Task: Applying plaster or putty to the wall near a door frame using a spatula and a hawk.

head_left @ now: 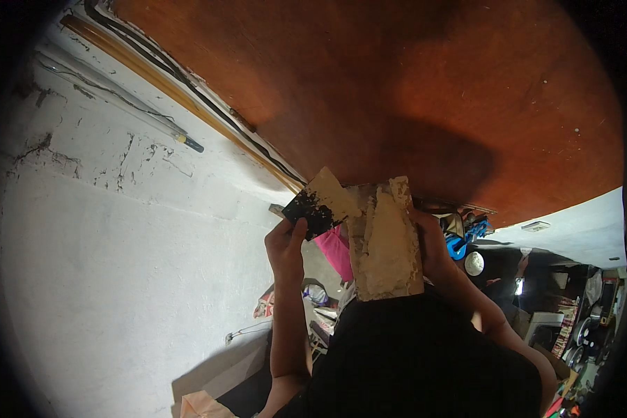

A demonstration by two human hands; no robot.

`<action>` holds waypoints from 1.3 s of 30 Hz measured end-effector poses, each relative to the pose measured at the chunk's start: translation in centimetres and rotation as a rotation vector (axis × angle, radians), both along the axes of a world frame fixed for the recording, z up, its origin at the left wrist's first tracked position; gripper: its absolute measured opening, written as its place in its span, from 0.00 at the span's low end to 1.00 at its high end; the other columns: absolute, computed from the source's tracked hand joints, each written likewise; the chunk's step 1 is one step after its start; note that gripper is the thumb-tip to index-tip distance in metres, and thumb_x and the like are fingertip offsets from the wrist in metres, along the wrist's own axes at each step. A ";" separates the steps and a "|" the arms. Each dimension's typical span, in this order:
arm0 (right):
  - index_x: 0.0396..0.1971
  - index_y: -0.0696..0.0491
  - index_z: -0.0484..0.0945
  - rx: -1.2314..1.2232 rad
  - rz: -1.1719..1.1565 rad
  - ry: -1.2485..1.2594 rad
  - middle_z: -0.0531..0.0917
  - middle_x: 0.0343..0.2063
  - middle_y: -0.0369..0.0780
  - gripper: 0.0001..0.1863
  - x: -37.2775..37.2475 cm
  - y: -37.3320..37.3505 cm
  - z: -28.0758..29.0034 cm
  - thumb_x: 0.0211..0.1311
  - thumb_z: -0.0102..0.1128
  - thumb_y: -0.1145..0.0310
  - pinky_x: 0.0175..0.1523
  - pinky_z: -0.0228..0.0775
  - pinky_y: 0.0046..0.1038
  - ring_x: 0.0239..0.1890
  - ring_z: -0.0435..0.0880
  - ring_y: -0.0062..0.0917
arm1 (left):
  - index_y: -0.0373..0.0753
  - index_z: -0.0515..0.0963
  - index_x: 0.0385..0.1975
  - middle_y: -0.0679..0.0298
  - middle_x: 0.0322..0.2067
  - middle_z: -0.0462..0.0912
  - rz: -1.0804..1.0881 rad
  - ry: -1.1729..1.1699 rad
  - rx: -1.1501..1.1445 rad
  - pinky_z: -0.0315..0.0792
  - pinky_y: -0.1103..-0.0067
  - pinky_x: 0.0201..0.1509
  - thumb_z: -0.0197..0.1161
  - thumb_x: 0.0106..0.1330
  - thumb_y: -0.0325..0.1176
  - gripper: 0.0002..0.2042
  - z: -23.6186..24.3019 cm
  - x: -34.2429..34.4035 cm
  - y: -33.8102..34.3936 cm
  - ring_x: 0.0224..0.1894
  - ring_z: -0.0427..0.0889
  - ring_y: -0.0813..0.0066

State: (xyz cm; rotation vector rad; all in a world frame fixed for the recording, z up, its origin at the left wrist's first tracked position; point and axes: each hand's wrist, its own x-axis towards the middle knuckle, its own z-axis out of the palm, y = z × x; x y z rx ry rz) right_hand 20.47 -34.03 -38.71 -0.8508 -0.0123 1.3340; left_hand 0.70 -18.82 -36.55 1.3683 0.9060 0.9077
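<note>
My left hand (pixel 285 245) is closed on a flat, square black scraper (pixel 308 215), its thumb lying over the dark face. Tan putty (pixel 325 191) coats the scraper's far half. One corner of it meets or overlaps the near-left edge of a rectangular board (pixel 389 287), and I cannot tell whether they touch. Thick, uneven putty is smeared along the board's upper face. At the board's right edge my right hand (pixel 428 240) grips it, with most of the fingers hidden behind.
Ahead stands a broad reddish-brown surface (pixel 313 90), bordered by black cables (pixel 209 101) and a yellowish strip (pixel 181 97). A white, cracked wall (pixel 118 265) is at left. Pink cloth (pixel 335 252) shows below the scraper. Blue items (pixel 456 246), a pale round object (pixel 474 263) and clutter lie right.
</note>
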 end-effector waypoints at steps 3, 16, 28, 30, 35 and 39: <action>0.44 0.58 0.73 -0.033 0.008 -0.053 0.80 0.36 0.41 0.20 0.1 0.3 -0.2 0.63 0.45 0.58 0.42 0.72 0.26 0.38 0.79 0.23 | 0.26 0.78 0.40 0.65 0.32 0.80 0.023 -0.016 -0.052 0.66 0.86 0.39 0.58 0.65 0.30 0.12 -0.1 0.1 -0.1 0.33 0.73 0.85; 0.46 0.59 0.72 -0.047 -0.010 0.032 0.80 0.38 0.41 0.21 0.2 0.6 0.8 0.62 0.48 0.57 0.45 0.73 0.28 0.39 0.80 0.26 | 0.25 0.78 0.38 0.63 0.31 0.81 0.099 0.049 -0.008 0.67 0.84 0.39 0.60 0.65 0.32 0.13 0.1 0.2 -0.5 0.33 0.73 0.83; 0.51 0.57 0.70 0.084 0.042 -0.080 0.79 0.44 0.41 0.24 0.8 0.4 -0.8 0.63 0.47 0.54 0.49 0.71 0.29 0.44 0.78 0.27 | 0.26 0.79 0.38 0.63 0.31 0.81 -0.251 0.137 -0.220 0.69 0.84 0.40 0.62 0.62 0.29 0.12 0.8 -0.5 -0.8 0.34 0.76 0.82; 0.51 0.57 0.70 -0.004 0.010 0.001 0.79 0.45 0.41 0.24 0.9 0.5 -0.8 0.62 0.47 0.55 0.49 0.71 0.30 0.44 0.78 0.28 | 0.26 0.79 0.38 0.63 0.32 0.82 -0.243 0.122 -0.227 0.69 0.84 0.41 0.61 0.61 0.29 0.12 1.1 -0.8 -0.7 0.34 0.75 0.82; 0.47 0.58 0.72 -0.016 -0.031 0.012 0.80 0.39 0.42 0.23 0.8 0.7 -0.8 0.60 0.50 0.56 0.47 0.72 0.29 0.41 0.79 0.27 | 0.26 0.79 0.38 0.63 0.32 0.82 -0.238 0.088 -0.258 0.68 0.84 0.43 0.61 0.61 0.28 0.11 1.5 -1.4 -0.2 0.35 0.76 0.82; 0.47 0.58 0.72 -0.067 -0.035 0.064 0.80 0.39 0.42 0.23 0.8 0.9 -0.8 0.59 0.50 0.56 0.46 0.72 0.29 0.41 0.79 0.28 | 0.28 0.80 0.36 0.67 0.26 0.80 -0.117 0.121 -0.246 0.64 0.85 0.32 0.60 0.60 0.29 0.10 1.4 -2.2 0.6 0.27 0.72 0.85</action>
